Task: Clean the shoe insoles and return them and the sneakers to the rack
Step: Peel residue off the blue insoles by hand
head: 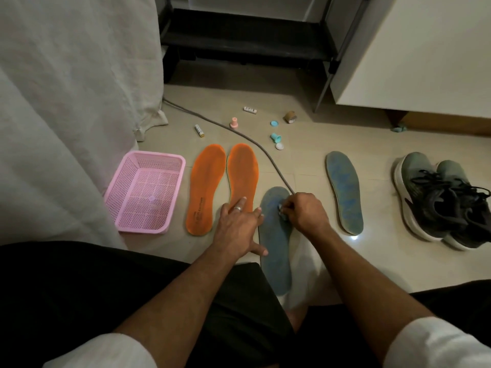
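The right hand [305, 212] pinches a small wipe [282, 209] on the blue insole [275, 248] lying on the floor [305, 160]. The left hand [240, 231], fingers straight, presses its edge. Two orange insoles [204, 189] lie left, another blue insole [344, 191] and sneakers [441, 200] right.
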